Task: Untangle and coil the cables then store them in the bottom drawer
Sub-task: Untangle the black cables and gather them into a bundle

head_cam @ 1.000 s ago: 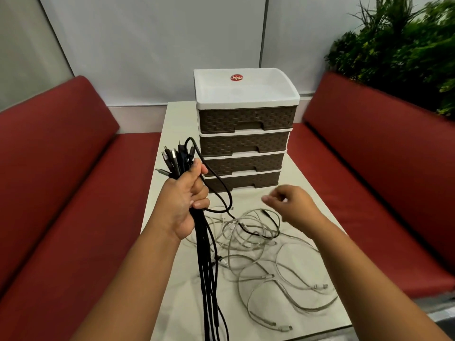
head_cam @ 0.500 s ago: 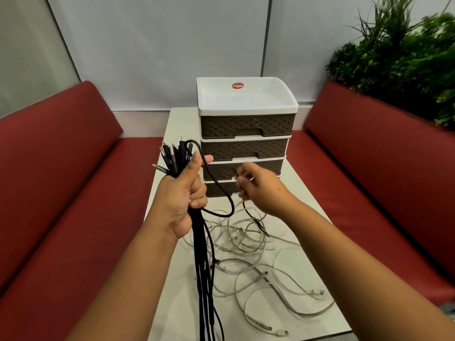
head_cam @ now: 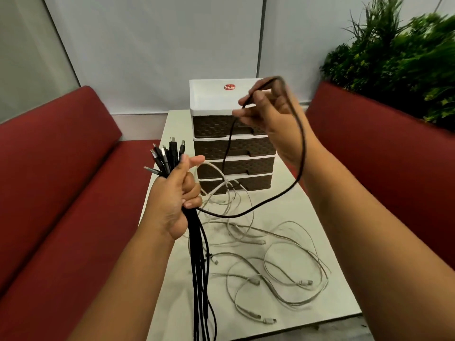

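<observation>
My left hand grips a bundle of black cables in a fist, plug ends fanned out above it, the strands hanging down off the table's near edge. My right hand is raised in front of the drawer unit and pinches one black cable, which loops over the hand and sags back to the left fist. Several white cables lie tangled on the white table. The drawer unit has several brown drawers, all closed; the bottom drawer stands behind a lifted white strand.
Red sofas flank the table on both sides. A green plant stands behind the right sofa. A pale wall runs behind the drawer unit.
My right hand rose from the table to the top drawer's height, pulling one black cable up out of the white tangle. The left fist kept its bundle.
</observation>
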